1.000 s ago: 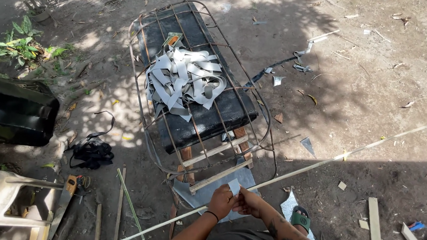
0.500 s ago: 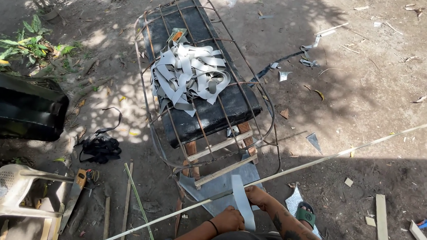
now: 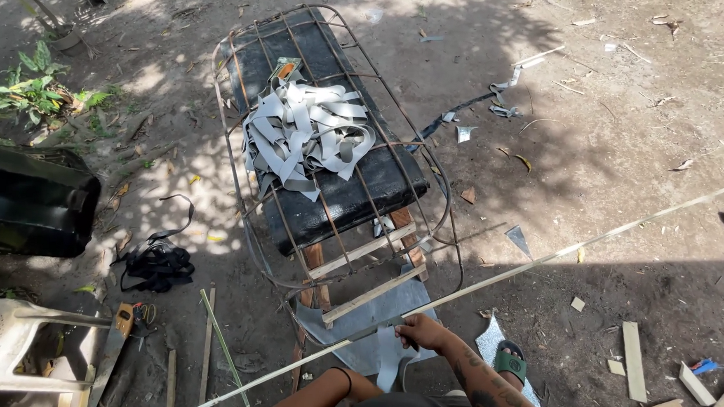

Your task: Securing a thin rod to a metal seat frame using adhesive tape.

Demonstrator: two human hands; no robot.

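Your right hand point(image 3: 423, 331) is gripping a grey strip point(image 3: 387, 358) against the long bamboo stick point(image 3: 541, 261), near your knees; your left hand is hidden. Many cut strips point(image 3: 308, 135) are already lying on the far wire rack point(image 3: 239, 193).

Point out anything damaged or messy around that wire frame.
The rusty wire frame looks bent and uneven. Grey strips lie heaped in a tangle on its black cushion, and offcuts litter the dirt beyond.

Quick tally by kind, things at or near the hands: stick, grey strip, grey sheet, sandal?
Long thin stick: 1
Grey strip in right hand: 1
Grey sheet: 1
Green sandal: 1
Total: 4
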